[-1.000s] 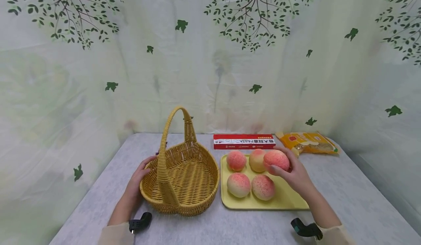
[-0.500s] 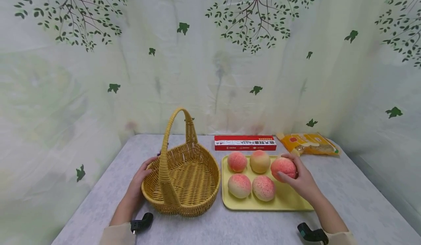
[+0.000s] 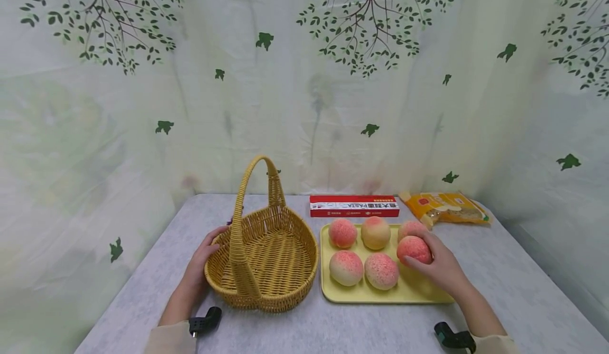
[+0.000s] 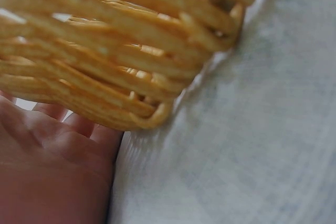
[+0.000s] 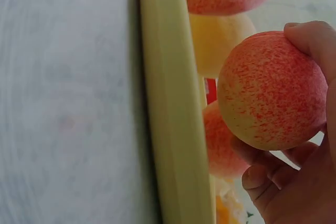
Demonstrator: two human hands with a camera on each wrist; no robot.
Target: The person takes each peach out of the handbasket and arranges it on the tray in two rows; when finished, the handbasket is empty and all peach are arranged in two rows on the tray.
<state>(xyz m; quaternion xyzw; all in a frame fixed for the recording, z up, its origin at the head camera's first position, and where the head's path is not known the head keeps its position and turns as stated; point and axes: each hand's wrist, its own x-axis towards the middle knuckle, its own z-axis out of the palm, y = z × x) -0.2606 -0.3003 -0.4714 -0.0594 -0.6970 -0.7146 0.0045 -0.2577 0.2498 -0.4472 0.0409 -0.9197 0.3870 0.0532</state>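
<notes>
My right hand [image 3: 435,267] grips a pink-and-yellow peach [image 3: 413,248] over the right side of a yellow tray [image 3: 380,294]. In the right wrist view the fingers [image 5: 310,38] curl round this peach [image 5: 270,90], just above the tray rim [image 5: 170,108]. Several more peaches lie on the tray, one [image 3: 412,229] just behind the held one. A woven yellow basket [image 3: 266,261] with a tall handle stands empty to the left of the tray. My left hand [image 3: 204,253] rests flat against the basket's left wall, and the left wrist view shows the palm [image 4: 47,166] beside the weave [image 4: 121,51].
A red pasta box [image 3: 354,206] and a yellow packet [image 3: 444,206] lie at the back of the grey table [image 3: 304,327]. A leaf-print curtain hangs close behind and on both sides. Black wrist straps show at the near edge.
My right hand has carried the peach from above the back row down and towards me, to the tray's right side. This uncovers a peach behind it. The left hand and basket have stayed put.
</notes>
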